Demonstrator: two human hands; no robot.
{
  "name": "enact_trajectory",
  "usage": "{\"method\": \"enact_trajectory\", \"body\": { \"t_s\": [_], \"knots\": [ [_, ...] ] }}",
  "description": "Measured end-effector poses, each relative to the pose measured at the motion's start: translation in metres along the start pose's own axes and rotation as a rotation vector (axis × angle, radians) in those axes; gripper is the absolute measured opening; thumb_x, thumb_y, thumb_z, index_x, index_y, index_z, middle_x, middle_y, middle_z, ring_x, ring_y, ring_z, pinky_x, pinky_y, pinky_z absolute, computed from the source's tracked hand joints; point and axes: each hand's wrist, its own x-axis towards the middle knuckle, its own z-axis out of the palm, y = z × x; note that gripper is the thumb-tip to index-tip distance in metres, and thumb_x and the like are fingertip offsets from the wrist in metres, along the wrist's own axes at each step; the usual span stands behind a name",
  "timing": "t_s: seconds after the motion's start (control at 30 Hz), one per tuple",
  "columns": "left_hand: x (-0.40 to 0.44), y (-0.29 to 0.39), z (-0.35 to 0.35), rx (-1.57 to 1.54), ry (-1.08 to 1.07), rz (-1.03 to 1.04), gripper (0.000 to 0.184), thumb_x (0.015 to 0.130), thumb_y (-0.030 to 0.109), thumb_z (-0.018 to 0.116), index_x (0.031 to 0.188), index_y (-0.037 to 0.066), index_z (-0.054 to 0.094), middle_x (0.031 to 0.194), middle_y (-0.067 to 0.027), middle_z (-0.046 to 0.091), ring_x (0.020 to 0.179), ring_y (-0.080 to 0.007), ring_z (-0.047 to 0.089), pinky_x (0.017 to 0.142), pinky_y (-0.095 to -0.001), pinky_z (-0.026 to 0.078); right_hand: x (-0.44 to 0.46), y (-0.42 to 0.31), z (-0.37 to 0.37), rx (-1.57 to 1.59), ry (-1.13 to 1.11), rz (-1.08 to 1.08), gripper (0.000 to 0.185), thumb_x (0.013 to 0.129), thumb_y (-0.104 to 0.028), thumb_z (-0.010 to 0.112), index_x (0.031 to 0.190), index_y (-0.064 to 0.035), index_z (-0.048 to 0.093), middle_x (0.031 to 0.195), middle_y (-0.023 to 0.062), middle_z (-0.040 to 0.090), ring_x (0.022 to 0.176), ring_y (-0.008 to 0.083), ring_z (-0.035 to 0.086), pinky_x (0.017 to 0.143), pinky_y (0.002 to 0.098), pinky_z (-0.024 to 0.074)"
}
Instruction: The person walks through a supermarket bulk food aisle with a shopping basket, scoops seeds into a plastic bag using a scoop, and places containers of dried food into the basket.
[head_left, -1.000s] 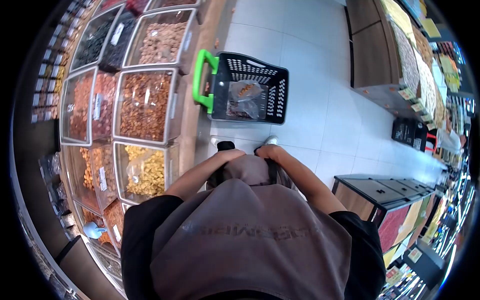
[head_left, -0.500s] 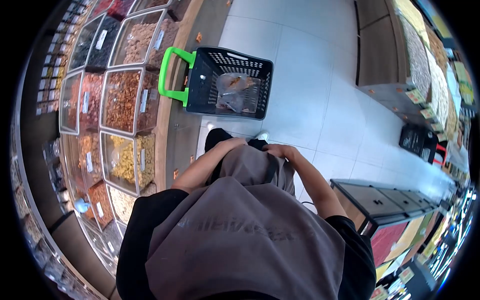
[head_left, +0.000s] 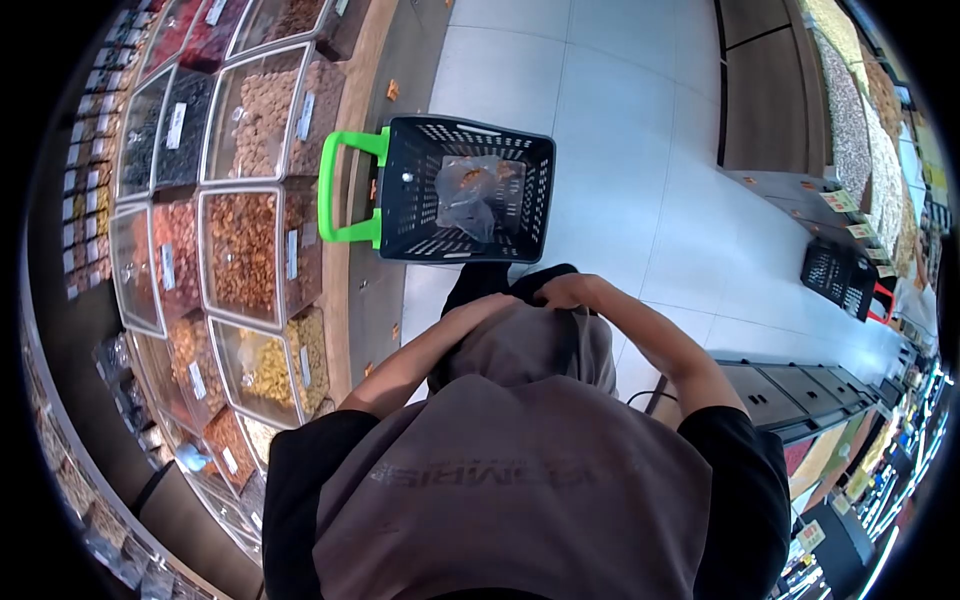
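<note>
My left hand [head_left: 490, 308] lies against the upper edge of the brown apron [head_left: 530, 450], fingers stretched out and partly lost against the cloth. On the other side, my right hand [head_left: 568, 291] has its fingers bent in at the apron's edge and seems to grip the cloth. Just beyond both hands stands a black shopping basket [head_left: 400, 215] with a green handle [head_left: 327, 188]. Clear plastic bags [head_left: 468, 195] with something brownish inside lie in it. Neither hand touches the basket.
At left, clear bins of dried fruit [head_left: 240, 250] and yellow pieces [head_left: 265, 370] line a wooden shelf edge [head_left: 350, 110]. Pale floor tiles [head_left: 610, 150] run along the aisle. A second black basket [head_left: 835, 280] sits at right, near display counters [head_left: 770, 110] and a dark cabinet [head_left: 780, 395].
The view has shifted, so the basket and bins appear lower. My right hand's fingers look more bent at the apron's edge. My left hand stays on the apron.
</note>
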Motion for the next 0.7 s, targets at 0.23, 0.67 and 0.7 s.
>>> {"method": "enact_trajectory", "body": {
  "t_s": [0.23,0.67,0.7],
  "knots": [
    [0.036,0.001,0.022,0.120,0.007,-0.269,0.029,0.093,0.020,0.048,0.116,0.005,0.058,0.107,-0.0253,0.065,0.107,-0.0387,0.062,0.086,-0.0498,0.049,-0.035,0.005,-0.045,-0.128,-0.037,0.026,0.057,0.090,-0.042,0.054,0.134,-0.0061,0.055,0.119,0.0212,0.065,0.114,0.0392,0.060,0.099,0.0460,0.0461],
    [0.126,-0.258,-0.027,-0.224,0.893,-0.803,0.023,0.085,0.008,0.063,0.107,0.003,0.064,0.088,-0.0125,0.071,0.082,-0.0271,0.069,0.074,-0.0368,0.054,0.235,0.190,-0.146,0.155,0.080,0.109,0.080,0.080,-0.066,0.062,0.119,0.0041,0.063,0.114,0.0270,0.066,0.113,0.0401,0.062,0.097,0.0458,0.0489],
    [0.134,-0.286,-0.043,-0.174,1.009,-0.751,0.035,0.084,0.009,0.068,0.117,0.003,0.059,0.093,-0.0109,0.069,0.083,-0.0247,0.068,0.075,-0.0370,0.054,0.254,0.203,-0.161,0.193,0.128,0.175,0.082,0.080,-0.063,0.065,0.124,0.0053,0.059,0.117,0.0275,0.065,0.114,0.0402,0.061,0.098,0.0458,0.0487]
  ]
}}
